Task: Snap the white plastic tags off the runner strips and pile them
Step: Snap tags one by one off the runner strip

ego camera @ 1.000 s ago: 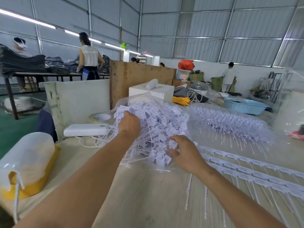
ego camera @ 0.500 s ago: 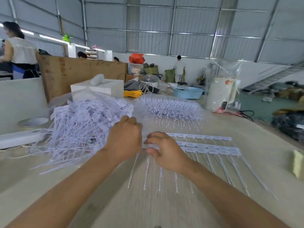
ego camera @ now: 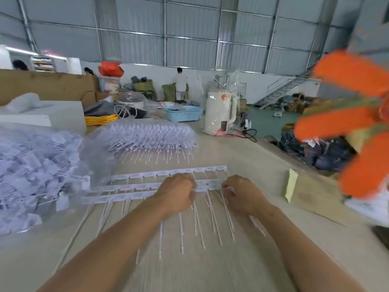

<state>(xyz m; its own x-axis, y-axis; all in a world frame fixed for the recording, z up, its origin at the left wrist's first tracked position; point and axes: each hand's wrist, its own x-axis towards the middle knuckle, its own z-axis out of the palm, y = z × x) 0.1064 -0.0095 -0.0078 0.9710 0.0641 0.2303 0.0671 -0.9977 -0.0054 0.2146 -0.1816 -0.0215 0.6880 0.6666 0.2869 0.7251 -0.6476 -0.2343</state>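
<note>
Both hands down on the runner strips [ego camera: 147, 187] mid-table: my left hand [ego camera: 176, 191] curls round the nearest strip, my right hand [ego camera: 242, 191] curls over its right end, fingers pinching at the tags w/ tails trailing toward me. Loose pile of snapped tags [ego camera: 35, 165] sits well to my left; a bagged stack of unsnapped strips [ego camera: 147, 135] lies beyond. Risk, imo: strips overlap, so a hard twist could drag the neighbouring strip along, or tangle tails & fling tags off the table [ego camera: 263, 157] edge at right.
</note>
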